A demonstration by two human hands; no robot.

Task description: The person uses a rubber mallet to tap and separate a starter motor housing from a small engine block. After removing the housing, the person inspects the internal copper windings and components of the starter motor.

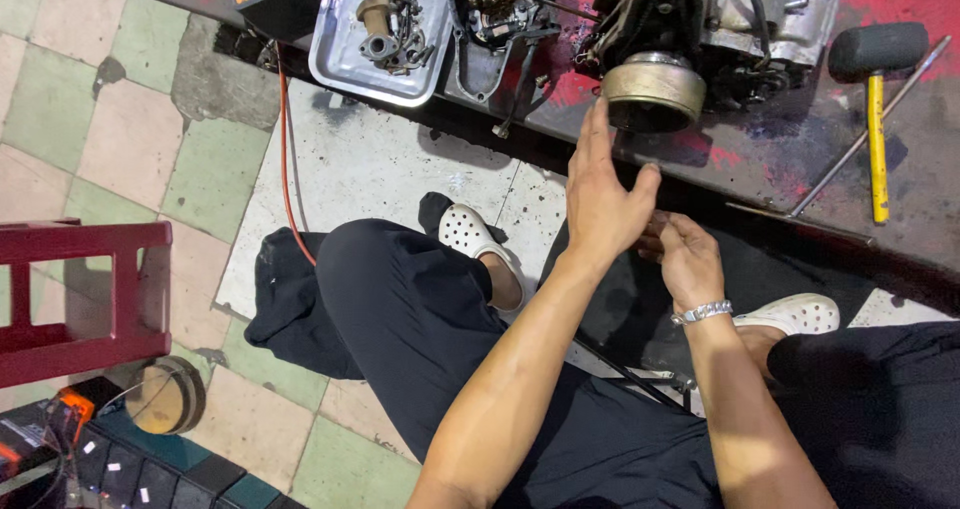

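At the worktop's near edge, the open left hand (pixel 598 201) reaches for the engine's round drum (pixel 653 93), seemingly to grip it next, while the loosely curled right hand (pixel 683 254) holds nothing visible.

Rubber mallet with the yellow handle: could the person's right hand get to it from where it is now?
Probably yes. The right hand is empty, fingers curled. The mallet lies in the open on the red bench top, and only a thin metal rod lies beside its handle.
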